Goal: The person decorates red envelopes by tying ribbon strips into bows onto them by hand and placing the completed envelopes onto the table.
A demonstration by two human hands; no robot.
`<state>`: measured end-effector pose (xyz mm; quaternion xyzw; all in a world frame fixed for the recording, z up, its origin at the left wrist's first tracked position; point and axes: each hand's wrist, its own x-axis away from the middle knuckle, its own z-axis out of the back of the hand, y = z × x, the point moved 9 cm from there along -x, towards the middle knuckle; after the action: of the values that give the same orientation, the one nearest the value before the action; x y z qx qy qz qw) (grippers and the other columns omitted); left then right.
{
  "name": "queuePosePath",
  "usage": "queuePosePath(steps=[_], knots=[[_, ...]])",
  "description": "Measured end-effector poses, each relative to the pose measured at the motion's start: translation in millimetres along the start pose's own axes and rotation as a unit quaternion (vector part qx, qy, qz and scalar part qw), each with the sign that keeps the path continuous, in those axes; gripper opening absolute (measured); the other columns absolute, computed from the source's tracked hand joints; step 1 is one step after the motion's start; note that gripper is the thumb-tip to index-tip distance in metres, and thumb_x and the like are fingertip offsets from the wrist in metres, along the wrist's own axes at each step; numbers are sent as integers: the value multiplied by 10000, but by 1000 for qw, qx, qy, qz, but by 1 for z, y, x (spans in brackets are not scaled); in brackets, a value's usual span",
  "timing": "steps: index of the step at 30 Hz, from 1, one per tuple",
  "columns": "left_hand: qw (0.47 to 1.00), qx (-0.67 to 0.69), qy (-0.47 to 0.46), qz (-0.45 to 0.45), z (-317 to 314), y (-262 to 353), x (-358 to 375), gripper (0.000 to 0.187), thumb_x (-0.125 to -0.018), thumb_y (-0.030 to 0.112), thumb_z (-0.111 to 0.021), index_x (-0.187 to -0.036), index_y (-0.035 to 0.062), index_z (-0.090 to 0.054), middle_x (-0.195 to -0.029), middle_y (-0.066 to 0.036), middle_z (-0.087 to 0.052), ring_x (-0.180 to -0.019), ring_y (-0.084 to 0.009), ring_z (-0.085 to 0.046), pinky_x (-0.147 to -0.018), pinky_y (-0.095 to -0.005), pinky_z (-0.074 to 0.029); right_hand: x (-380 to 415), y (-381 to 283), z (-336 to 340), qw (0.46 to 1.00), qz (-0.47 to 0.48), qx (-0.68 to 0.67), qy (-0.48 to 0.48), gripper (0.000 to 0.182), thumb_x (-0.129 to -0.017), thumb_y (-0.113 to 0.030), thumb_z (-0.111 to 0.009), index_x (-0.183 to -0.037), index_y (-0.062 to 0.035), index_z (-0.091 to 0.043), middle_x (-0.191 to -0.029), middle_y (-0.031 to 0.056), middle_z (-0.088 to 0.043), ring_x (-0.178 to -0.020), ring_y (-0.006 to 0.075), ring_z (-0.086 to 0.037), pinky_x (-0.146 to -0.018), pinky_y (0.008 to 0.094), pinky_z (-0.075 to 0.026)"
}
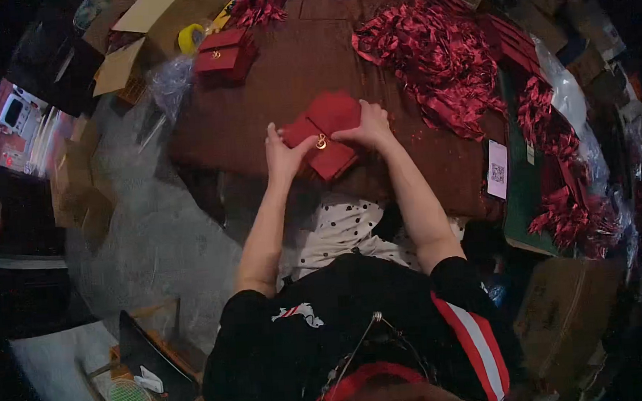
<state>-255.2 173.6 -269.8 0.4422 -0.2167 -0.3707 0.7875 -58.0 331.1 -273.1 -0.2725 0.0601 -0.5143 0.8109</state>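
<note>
A small red gift box with a gold emblem on its front lies tilted at the near edge of the brown-covered table. Its rounded red flap stands up at the far side. My left hand grips the box's left side, the thumb reaching toward the gold emblem. On the right, my right hand holds the flap and side, its thumb also pointing at the emblem. The fingers behind the box are partly hidden.
Similar red boxes sit at the table's far left, near a yellow tape roll. A big heap of shiny red ribbon covers the right side. A card with a QR code lies at the right edge. Cardboard boxes stand around.
</note>
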Motion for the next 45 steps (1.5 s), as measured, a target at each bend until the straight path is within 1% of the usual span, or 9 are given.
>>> queuePosePath(steps=[7, 18, 24, 26, 30, 32, 33, 39, 45], knots=[[923, 381, -33, 53, -35, 19, 15, 520, -744, 69, -856, -1174, -31, -581, -1118, -141, -679, -1006, -217, -668, -854, -332, -545, 9, 17, 12, 984, 75, -160, 13, 1339, -488, -699, -876, -1511, -15, -346, -1462, 249, -412, -1382, 435, -353, -1150, 490, -335], [952, 303, -35, 27, -46, 53, 18, 931, -740, 182, -890, -1455, 4, -321, -1356, -203, -501, -1193, -270, -580, -993, -414, -505, 25, 56, -3, 938, 57, -342, 5, 1215, -540, -544, -936, -1488, -50, -358, -1449, 243, -417, -1381, 372, -377, -1137, 463, -350], [912, 296, -53, -280, -38, 123, 64, 846, -762, 62, -845, -1451, 42, -355, -1273, -138, -593, -1188, -249, -588, -1036, -382, -471, 69, 43, 30, 890, 185, -409, 83, 1177, -690, -379, -903, -1576, -103, -180, -1575, 144, -287, -1449, 323, -307, -1185, 457, -281], [844, 326, -119, -409, -49, 138, 70, 800, -765, 44, -847, -1425, 57, -395, -1245, -123, -597, -1191, -239, -588, -1030, -393, -479, 92, 24, 60, 797, 262, -542, 51, 1232, -684, -401, -903, -1601, -140, -124, -1639, 107, -189, -1501, 283, -220, -1205, 454, -249], [879, 309, -206, -300, -82, 128, 52, 827, -705, 108, -894, -1394, 74, -438, -1333, -113, -528, -1220, -262, -554, -1044, -400, -464, 77, 48, 57, 821, 263, -506, 24, 1294, -684, -361, -915, -1619, -217, -33, -1677, 69, -87, -1532, 240, -127, -1223, 465, -199], [925, 27, -124, -359, -91, 111, 50, 839, -778, 194, -867, -1451, 102, -376, -1388, -122, -515, -1286, -308, -525, -1064, -479, -453, 74, 63, 41, 830, 255, -496, 12, 1307, -687, -347, -915, -1619, -243, -6, -1683, 52, -34, -1536, 234, -98, -1230, 462, -175], [906, 195, -210, -310, -125, 65, 30, 852, -767, 226, -862, -1454, 102, -373, -1386, -135, -516, -1287, -317, -517, -1078, -480, -421, 77, 66, 30, 831, 217, -512, -16, 1315, -685, -343, -916, -1619, -243, 4, -1685, 44, -20, -1537, 232, -88, -1231, 458, -172], [931, 173, -161, -278, -121, 85, 25, 667, -743, 113, -826, -1338, 71, -528, -1267, -135, -629, -1181, -253, -603, -991, -374, -478, 61, 67, 33, 819, 219, -530, -14, 1303, -702, -263, -914, -1619, -229, 11, -1675, 73, -111, -1525, 237, -152, -1217, 455, -205], [876, 478, -63, -10, -131, 44, 8, 443, -882, 86, -733, -1291, 6, -585, -1239, -86, -650, -1092, -237, -646, -937, -384, -514, 41, 84, 41, 882, 14, -422, 210, 1174, -749, -308, -892, -1570, -1, -112, -1555, 209, -339, -1459, 296, -312, -1184, 414, -283]])
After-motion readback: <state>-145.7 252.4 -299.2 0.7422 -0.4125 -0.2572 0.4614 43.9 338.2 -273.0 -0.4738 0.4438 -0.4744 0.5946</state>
